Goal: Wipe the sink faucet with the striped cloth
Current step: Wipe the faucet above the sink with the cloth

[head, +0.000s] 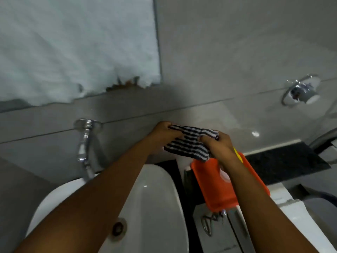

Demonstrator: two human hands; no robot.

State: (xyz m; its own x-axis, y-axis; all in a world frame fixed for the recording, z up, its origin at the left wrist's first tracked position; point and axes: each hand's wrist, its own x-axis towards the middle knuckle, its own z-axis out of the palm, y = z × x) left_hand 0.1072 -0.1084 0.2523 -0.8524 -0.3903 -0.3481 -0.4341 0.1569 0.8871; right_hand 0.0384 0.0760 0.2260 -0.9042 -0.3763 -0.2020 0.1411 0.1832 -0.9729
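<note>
The striped cloth point(189, 143), dark and white bands, is stretched between both hands in front of the tiled wall. My left hand point(162, 132) grips its upper left corner. My right hand point(218, 145) grips its right side, above an orange tray. The chrome sink faucet point(83, 148) comes out of the wall well to the left of the cloth and points down over the white sink point(155, 194). Neither hand touches the faucet.
An orange tray point(211, 183) lies on the ledge right of the sink. The sink drain point(117, 229) shows below my left forearm. A chrome wall fitting point(302, 92) sits at the upper right. A mirror point(73, 42) fills the upper left. A dark counter strip point(284, 161) runs right.
</note>
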